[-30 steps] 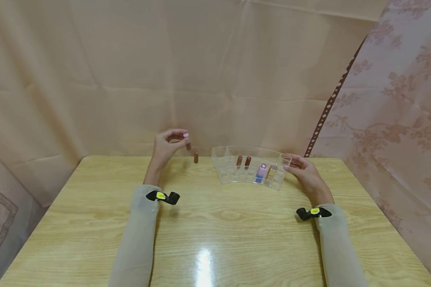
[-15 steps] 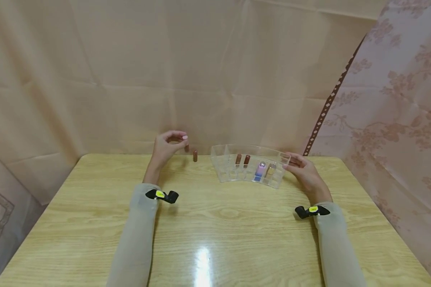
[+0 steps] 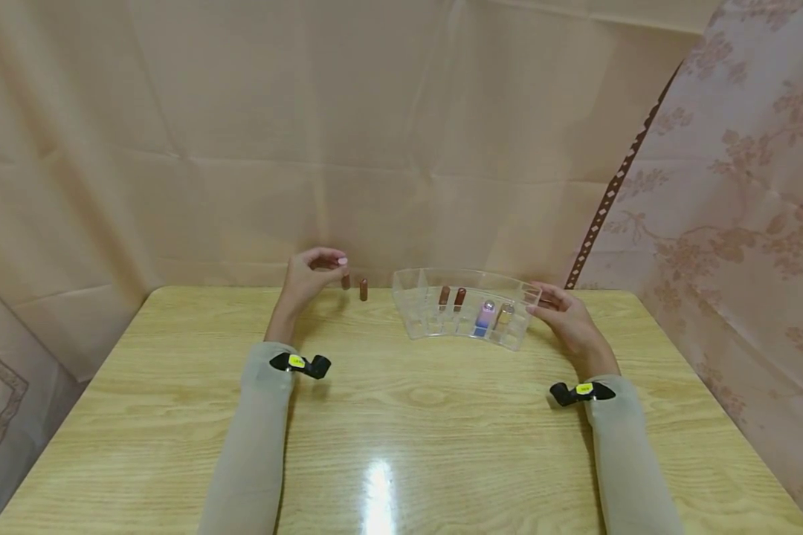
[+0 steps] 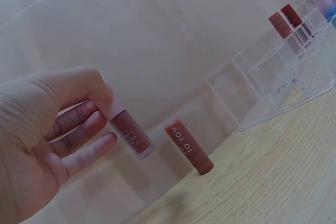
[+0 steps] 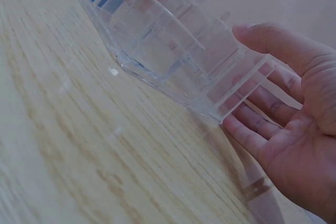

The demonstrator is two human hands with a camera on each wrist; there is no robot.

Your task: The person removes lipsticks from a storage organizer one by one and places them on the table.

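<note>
My left hand (image 3: 305,276) pinches a brown lip gloss tube (image 4: 132,136) by its upper end between thumb and finger. In the left wrist view the other fingers are loosely bent behind it. Just to the tube's right, a reddish-brown lipstick (image 4: 190,149) stands upright on the table. My right hand (image 3: 567,318) holds the right end of a clear curved organizer (image 3: 410,308), thumb on the near side and fingers behind. Inside it stand two brown-red lipsticks (image 3: 460,297), a pink-and-blue bottle (image 3: 485,318) and a gold-toned bottle (image 3: 505,316).
The wood-grain table (image 3: 415,416) ends at a beige cloth backdrop (image 3: 375,148) right behind the items. A patterned pink cloth (image 3: 736,223) hangs at the right. The left end of the organizer stands a short distance right of the upright lipstick.
My left hand has come down slightly with the lip gloss tube, which now hangs lower beside the upright lipstick. My right hand keeps its hold on the organizer.
</note>
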